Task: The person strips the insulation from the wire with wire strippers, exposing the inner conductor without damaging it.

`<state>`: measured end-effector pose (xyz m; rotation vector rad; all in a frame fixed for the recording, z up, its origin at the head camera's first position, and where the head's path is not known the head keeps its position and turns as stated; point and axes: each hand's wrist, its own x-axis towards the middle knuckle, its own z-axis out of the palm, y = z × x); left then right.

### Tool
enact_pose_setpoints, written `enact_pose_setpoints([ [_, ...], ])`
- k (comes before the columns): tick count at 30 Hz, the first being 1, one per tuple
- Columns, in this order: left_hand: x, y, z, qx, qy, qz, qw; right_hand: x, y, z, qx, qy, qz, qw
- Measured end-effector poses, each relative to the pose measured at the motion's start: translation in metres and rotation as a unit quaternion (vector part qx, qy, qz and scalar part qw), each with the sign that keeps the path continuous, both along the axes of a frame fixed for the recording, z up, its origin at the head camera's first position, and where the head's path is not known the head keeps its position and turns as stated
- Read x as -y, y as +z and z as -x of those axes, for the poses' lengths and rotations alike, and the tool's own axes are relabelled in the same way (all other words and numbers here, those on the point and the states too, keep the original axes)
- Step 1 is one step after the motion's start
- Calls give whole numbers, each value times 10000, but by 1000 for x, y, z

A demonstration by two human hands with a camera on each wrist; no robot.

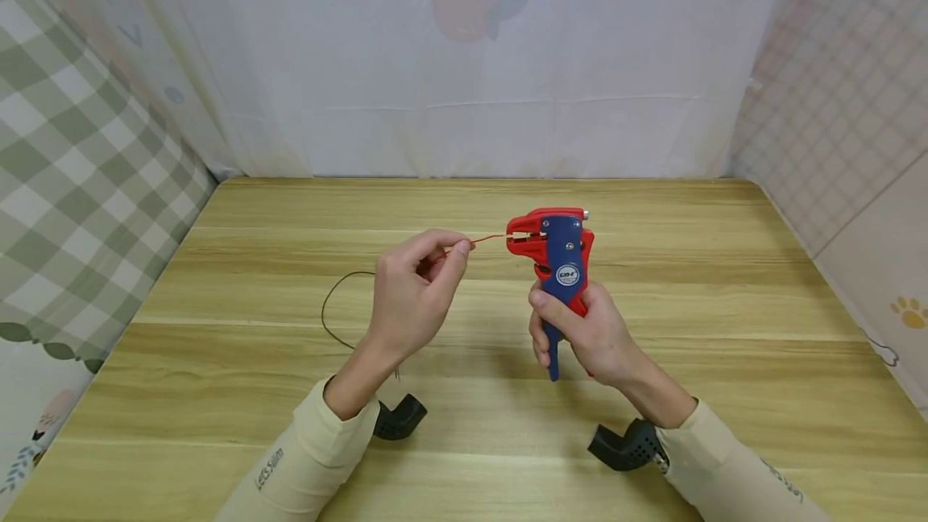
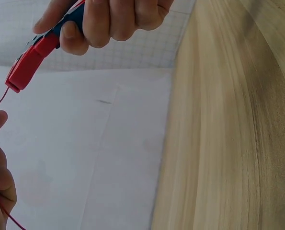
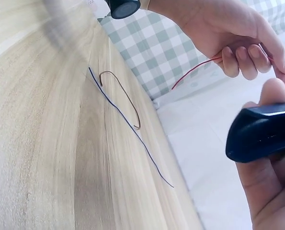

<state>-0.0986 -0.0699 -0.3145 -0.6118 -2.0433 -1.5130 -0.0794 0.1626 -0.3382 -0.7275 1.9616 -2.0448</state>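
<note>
Between thumb and fingertips, my left hand point(image 1: 413, 288) pinches a thin red wire point(image 1: 487, 239). The wire's short end points right, its tip right at the mouth of a red and blue wire stripper point(image 1: 564, 252). My right hand point(image 1: 590, 337) grips the stripper by its handles, holding it upright with the head facing left. From the left wrist view, the red wire point(image 2: 2, 99) runs from the fingertips to the stripper's red nose point(image 2: 25, 72). The other end of the wire point(image 3: 192, 70) trails out behind the left hand's curled fingers in the right wrist view.
On the wooden table point(image 1: 254, 393), a blue wire point(image 3: 114, 105) and a curved brown wire point(image 3: 132, 102) lie side by side, left of the hands. Black wrist-worn pieces point(image 1: 402, 417) stick out from both sleeves. A white curtain point(image 1: 362, 119) hangs behind the table's far edge.
</note>
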Motion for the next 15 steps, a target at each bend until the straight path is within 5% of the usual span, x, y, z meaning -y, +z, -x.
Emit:
enact_pose_setpoints([
  [7,3,1,-1,512,338,83,9981,-1,-1,5,-153,67,530,9985],
  [15,6,4,-2,942,565,809,9906,-6,2,9,-66,-15,776,9970],
])
